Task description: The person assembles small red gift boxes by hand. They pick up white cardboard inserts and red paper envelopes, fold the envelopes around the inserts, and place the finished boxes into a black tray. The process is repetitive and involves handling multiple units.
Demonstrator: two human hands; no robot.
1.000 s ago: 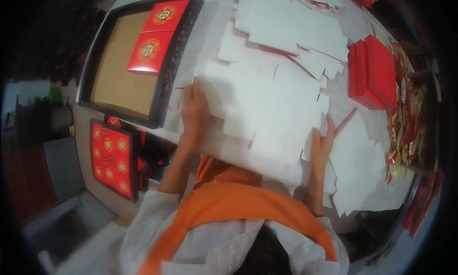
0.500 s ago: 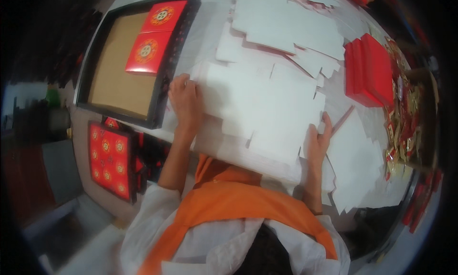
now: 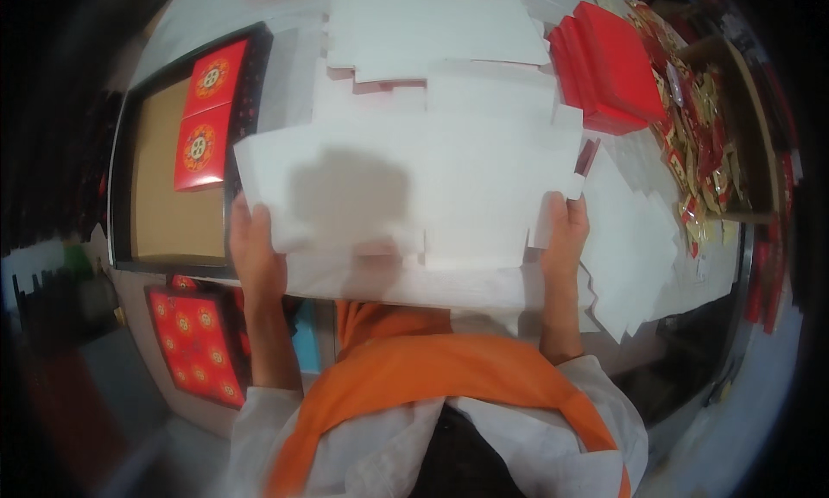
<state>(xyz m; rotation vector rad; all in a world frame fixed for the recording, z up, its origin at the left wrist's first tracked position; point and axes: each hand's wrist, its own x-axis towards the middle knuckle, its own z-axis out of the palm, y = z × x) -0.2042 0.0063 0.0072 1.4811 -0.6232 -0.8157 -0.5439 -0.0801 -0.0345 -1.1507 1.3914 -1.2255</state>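
Stretching between left hand (image 3: 258,249) and right hand (image 3: 565,232) is a white cardboard blank (image 3: 471,174); each grips one end.

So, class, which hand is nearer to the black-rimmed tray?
Left: the left hand is beside the right wall of the black-rimmed tray; the right hand is farther right, across the white cardboard sheet.

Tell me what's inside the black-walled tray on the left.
Two red emblem-printed boxes, end to end along the right wall of the tray, with bare tan bottom beside them. Whatever lies beneath the boxes is covered.
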